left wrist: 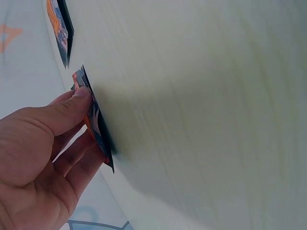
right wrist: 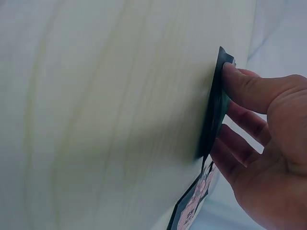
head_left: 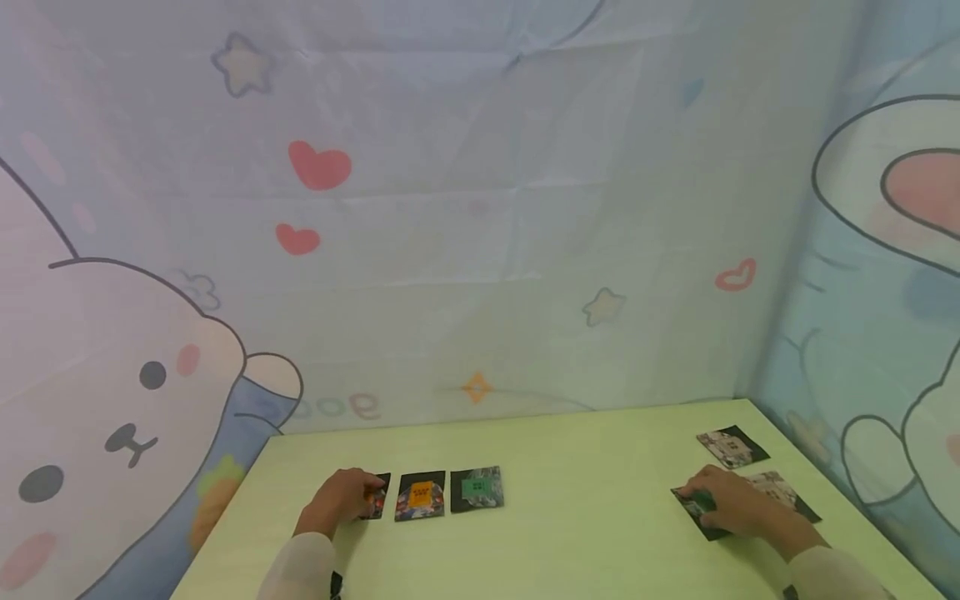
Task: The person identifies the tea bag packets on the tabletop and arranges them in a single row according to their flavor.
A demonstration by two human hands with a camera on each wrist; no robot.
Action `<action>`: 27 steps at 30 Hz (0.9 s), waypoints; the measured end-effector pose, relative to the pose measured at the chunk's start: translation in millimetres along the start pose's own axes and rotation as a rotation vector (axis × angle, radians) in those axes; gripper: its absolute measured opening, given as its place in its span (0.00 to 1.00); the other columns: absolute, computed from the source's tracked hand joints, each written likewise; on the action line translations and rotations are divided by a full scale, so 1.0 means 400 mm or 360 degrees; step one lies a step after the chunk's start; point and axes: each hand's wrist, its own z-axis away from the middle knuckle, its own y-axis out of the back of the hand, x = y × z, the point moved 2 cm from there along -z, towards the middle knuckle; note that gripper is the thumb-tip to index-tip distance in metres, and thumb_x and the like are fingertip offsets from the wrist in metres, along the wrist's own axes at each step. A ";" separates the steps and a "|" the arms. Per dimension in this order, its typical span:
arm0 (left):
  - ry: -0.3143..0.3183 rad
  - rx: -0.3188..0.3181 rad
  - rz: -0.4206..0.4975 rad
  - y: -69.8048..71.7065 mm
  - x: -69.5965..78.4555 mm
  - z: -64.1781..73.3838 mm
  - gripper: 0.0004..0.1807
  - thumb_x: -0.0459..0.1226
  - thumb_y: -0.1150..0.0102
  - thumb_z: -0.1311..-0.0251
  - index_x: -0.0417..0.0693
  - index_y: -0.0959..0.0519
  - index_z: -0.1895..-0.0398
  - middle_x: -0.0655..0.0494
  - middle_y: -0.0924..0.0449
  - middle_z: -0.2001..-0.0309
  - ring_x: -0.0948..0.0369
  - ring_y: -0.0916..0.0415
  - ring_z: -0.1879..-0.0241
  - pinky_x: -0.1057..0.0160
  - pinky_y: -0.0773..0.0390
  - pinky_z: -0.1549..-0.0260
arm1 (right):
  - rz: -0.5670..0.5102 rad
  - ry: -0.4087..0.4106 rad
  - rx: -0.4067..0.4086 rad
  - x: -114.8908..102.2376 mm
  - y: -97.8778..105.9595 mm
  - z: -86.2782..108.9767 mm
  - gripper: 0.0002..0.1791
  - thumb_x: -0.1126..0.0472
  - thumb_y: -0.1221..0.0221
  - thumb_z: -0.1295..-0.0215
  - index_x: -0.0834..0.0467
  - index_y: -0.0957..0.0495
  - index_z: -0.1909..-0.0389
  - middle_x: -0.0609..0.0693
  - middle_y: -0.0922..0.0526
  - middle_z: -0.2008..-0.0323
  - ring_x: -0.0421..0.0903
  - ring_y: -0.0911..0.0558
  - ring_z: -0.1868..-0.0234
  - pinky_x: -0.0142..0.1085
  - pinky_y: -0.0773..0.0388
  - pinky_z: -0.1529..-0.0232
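Observation:
My left hand (head_left: 341, 497) is at the left of the table. Between its thumb and fingers it pinches a flat dark sachet with an orange label (left wrist: 97, 125), held by the edges. At the right side, my right hand (head_left: 726, 498) grips a dark sachet with a green label (right wrist: 214, 108), thumb on one edge and fingers on the other. A shadow falls on the tabletop beside each held sachet. Just right of my left hand lie another orange-labelled sachet (head_left: 421, 497) and a green-labelled one (head_left: 477, 489), side by side.
Two sachets with pale beige labels lie by the table's right edge: one farther back (head_left: 732, 447), the other (head_left: 778, 490) partly behind my right hand. The pale yellow-green table (head_left: 585, 508) backs onto a cartoon-printed cloth (head_left: 480, 208), which also hangs at both sides.

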 end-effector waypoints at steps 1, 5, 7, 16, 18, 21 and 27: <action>0.0001 -0.0001 0.0006 0.001 0.001 0.001 0.22 0.30 0.27 0.45 0.46 0.15 0.44 0.43 0.15 0.46 0.42 0.20 0.44 0.42 0.19 0.42 | -0.0008 -0.0004 0.0003 0.000 -0.001 0.002 0.21 0.64 0.28 0.44 0.56 0.16 0.47 0.53 0.21 0.50 0.58 0.19 0.50 0.55 0.17 0.51; -0.0011 0.0005 0.0006 0.005 0.006 0.007 0.22 0.29 0.28 0.45 0.46 0.14 0.44 0.44 0.15 0.46 0.43 0.19 0.45 0.42 0.19 0.43 | -0.0041 0.0024 0.0009 0.003 -0.008 0.007 0.23 0.62 0.29 0.41 0.57 0.17 0.44 0.55 0.21 0.48 0.59 0.19 0.49 0.53 0.17 0.50; -0.0014 0.0005 0.0012 0.007 0.008 0.009 0.22 0.29 0.28 0.44 0.46 0.14 0.45 0.44 0.15 0.46 0.43 0.19 0.45 0.43 0.18 0.44 | -0.0057 0.0030 0.0006 0.007 -0.014 0.007 0.23 0.61 0.30 0.40 0.57 0.18 0.42 0.56 0.21 0.47 0.60 0.20 0.48 0.52 0.17 0.51; 0.0001 0.0008 0.0020 0.000 0.003 0.010 0.21 0.28 0.28 0.45 0.46 0.14 0.45 0.44 0.15 0.45 0.42 0.19 0.45 0.42 0.18 0.44 | -0.0084 0.0020 0.0029 -0.003 -0.030 -0.001 0.26 0.57 0.31 0.37 0.57 0.20 0.38 0.62 0.23 0.43 0.63 0.21 0.46 0.60 0.19 0.51; 0.0004 0.0015 0.0022 0.000 0.003 0.010 0.22 0.28 0.28 0.45 0.46 0.14 0.45 0.43 0.15 0.45 0.42 0.19 0.44 0.42 0.18 0.43 | -0.0077 0.0034 0.0037 -0.011 -0.033 -0.007 0.26 0.57 0.31 0.37 0.57 0.19 0.38 0.62 0.23 0.43 0.63 0.21 0.47 0.60 0.19 0.52; 0.0005 0.0013 0.0033 0.000 0.002 0.008 0.22 0.28 0.28 0.46 0.46 0.14 0.45 0.43 0.15 0.45 0.41 0.20 0.44 0.41 0.19 0.44 | -0.0083 0.0011 0.0030 -0.025 -0.039 -0.018 0.26 0.57 0.31 0.37 0.57 0.20 0.38 0.61 0.24 0.43 0.61 0.23 0.47 0.61 0.20 0.52; 0.0000 0.0019 0.0042 -0.004 -0.001 0.003 0.22 0.28 0.28 0.45 0.45 0.14 0.45 0.43 0.15 0.45 0.42 0.19 0.44 0.41 0.18 0.44 | -0.0168 -0.0134 -0.0007 -0.053 -0.047 -0.056 0.26 0.58 0.31 0.37 0.56 0.20 0.37 0.62 0.26 0.41 0.62 0.27 0.45 0.62 0.23 0.49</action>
